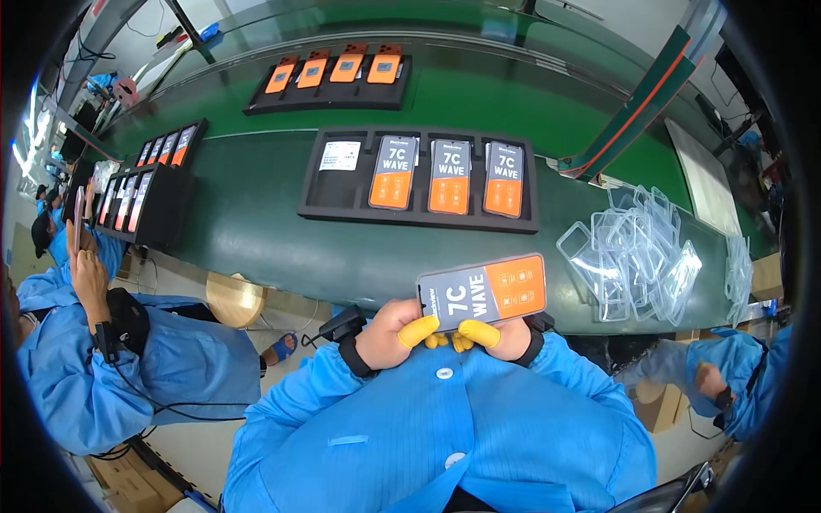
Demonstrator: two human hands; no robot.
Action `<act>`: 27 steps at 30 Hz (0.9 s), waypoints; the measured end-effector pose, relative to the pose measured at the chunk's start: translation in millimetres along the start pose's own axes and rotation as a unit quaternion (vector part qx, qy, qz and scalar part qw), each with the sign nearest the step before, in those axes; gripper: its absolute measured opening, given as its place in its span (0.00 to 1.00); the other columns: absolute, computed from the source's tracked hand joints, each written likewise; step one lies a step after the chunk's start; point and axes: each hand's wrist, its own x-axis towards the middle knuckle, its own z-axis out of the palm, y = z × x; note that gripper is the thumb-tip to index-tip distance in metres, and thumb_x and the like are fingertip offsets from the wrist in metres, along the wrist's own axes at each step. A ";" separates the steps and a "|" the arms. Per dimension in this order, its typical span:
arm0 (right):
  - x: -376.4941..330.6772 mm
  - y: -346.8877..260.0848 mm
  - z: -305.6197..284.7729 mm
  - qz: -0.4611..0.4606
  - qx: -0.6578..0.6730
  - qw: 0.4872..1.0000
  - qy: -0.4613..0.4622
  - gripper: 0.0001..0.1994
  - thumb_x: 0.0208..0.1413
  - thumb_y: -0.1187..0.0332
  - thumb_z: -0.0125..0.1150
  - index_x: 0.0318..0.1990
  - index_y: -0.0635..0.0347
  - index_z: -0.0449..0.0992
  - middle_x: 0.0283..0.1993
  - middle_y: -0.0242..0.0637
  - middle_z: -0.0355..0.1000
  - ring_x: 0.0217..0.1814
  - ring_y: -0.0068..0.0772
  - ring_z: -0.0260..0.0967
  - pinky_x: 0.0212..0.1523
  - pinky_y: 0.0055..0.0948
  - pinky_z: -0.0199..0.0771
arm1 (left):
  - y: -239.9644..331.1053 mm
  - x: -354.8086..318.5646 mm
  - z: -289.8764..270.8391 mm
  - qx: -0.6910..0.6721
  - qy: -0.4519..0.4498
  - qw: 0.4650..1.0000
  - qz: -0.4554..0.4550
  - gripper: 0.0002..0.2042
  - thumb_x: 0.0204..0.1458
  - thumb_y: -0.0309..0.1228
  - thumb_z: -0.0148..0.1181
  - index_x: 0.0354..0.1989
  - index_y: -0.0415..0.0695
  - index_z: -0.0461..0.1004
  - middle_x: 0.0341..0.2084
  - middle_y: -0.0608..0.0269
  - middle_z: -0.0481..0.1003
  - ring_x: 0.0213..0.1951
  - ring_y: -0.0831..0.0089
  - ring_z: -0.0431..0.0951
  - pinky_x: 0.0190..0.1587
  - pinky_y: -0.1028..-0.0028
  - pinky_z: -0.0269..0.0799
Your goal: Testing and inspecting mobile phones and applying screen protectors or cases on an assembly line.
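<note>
One phone (483,293) held in both hands, left hand (389,335) and right hand (505,338) gripping its lower edge. Foam tray (342,201) ahead: three phones seated, one slot open. Clear cases (633,252) unused at right, judging the job part done.

The green conveyor belt (256,231) carried black foam trays — one at centre (342,205) holding three phones, another at twelve o'clock (325,96) with four orange phones, two more at nine o'clock (162,201) — and clear phone cases (633,256) heaped at three o'clock.

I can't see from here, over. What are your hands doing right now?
Both hands, left and right, hold one phone by its lower edge. Yellow-capped fingers grip it. Tray and clear cases beyond; nothing between.
</note>
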 end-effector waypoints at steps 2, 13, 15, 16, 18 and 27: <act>-2.2 4.5 -2.6 0.004 -0.010 1.000 0.000 0.11 0.64 0.64 0.55 0.46 0.61 0.74 0.34 0.36 0.73 0.30 0.23 0.68 0.30 0.24 0.69 | 1.4 0.0 0.7 -0.003 -0.002 1.000 -0.027 0.14 0.65 0.35 0.47 0.46 0.38 0.74 0.34 0.61 0.77 0.33 0.76 0.75 0.37 0.74 0.72; -8.5 -2.5 -1.2 0.018 -0.052 0.998 0.029 0.11 0.63 0.67 0.56 0.49 0.61 0.73 0.40 0.35 0.73 0.32 0.23 0.69 0.31 0.24 0.71 | 0.8 5.1 8.2 -0.036 -0.031 0.999 -0.019 0.14 0.66 0.34 0.46 0.48 0.37 0.72 0.37 0.62 0.76 0.34 0.75 0.75 0.39 0.74 0.73; -8.7 -2.8 -1.6 0.010 -0.059 0.998 0.032 0.11 0.63 0.67 0.56 0.49 0.61 0.73 0.39 0.35 0.73 0.32 0.23 0.69 0.30 0.24 0.71 | 1.0 6.4 7.2 -0.029 -0.033 0.999 -0.024 0.14 0.65 0.35 0.46 0.48 0.38 0.72 0.38 0.62 0.76 0.34 0.76 0.74 0.39 0.74 0.73; -8.6 -2.3 -3.2 0.014 -0.057 0.998 0.037 0.11 0.63 0.67 0.56 0.49 0.61 0.73 0.39 0.35 0.73 0.32 0.23 0.69 0.30 0.24 0.71 | 3.6 7.6 7.2 -0.033 -0.036 0.998 -0.028 0.14 0.65 0.35 0.46 0.48 0.38 0.72 0.38 0.62 0.76 0.34 0.76 0.74 0.39 0.74 0.73; -8.2 0.6 -8.0 0.013 -0.026 0.999 0.035 0.11 0.62 0.67 0.57 0.48 0.61 0.73 0.36 0.35 0.74 0.30 0.23 0.69 0.30 0.25 0.71 | 10.6 8.8 8.1 -0.036 -0.030 0.997 -0.053 0.13 0.65 0.34 0.47 0.47 0.38 0.72 0.36 0.62 0.75 0.33 0.77 0.73 0.38 0.74 0.72; -3.8 -2.6 -7.2 0.022 0.020 0.996 0.081 0.13 0.61 0.66 0.60 0.49 0.63 0.73 0.38 0.37 0.75 0.31 0.23 0.71 0.28 0.23 0.72 | 6.9 7.7 3.3 -0.045 -0.038 0.995 -0.075 0.11 0.64 0.33 0.48 0.47 0.39 0.70 0.33 0.64 0.73 0.32 0.77 0.73 0.37 0.74 0.71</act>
